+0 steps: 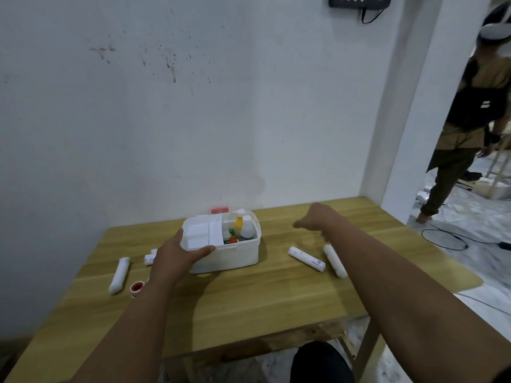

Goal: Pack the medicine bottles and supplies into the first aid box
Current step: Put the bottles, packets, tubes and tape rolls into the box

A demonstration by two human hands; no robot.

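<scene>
A white first aid box point(229, 257) stands open in the middle of the wooden table point(249, 299). Inside it, on the right, stand a white bottle point(247, 229), a yellow bottle point(239, 221) and small red and green items. A white insert tray point(201, 234) fills its left half. My left hand point(179, 254) grips the box's front left corner, thumb over the rim. My right hand point(312, 218) hovers to the right of the box, fingers pointing left and holding nothing. Two white rolls point(306, 259) point(334, 260) lie under my right forearm. Another white roll point(119, 275) lies at the left.
A red-cored tape roll point(137, 287) and a small white tube point(149, 258) lie left of my left wrist. A red lid piece point(219, 210) shows behind the box against the wall. A person point(470, 120) stands in the doorway at the right, cables on the floor.
</scene>
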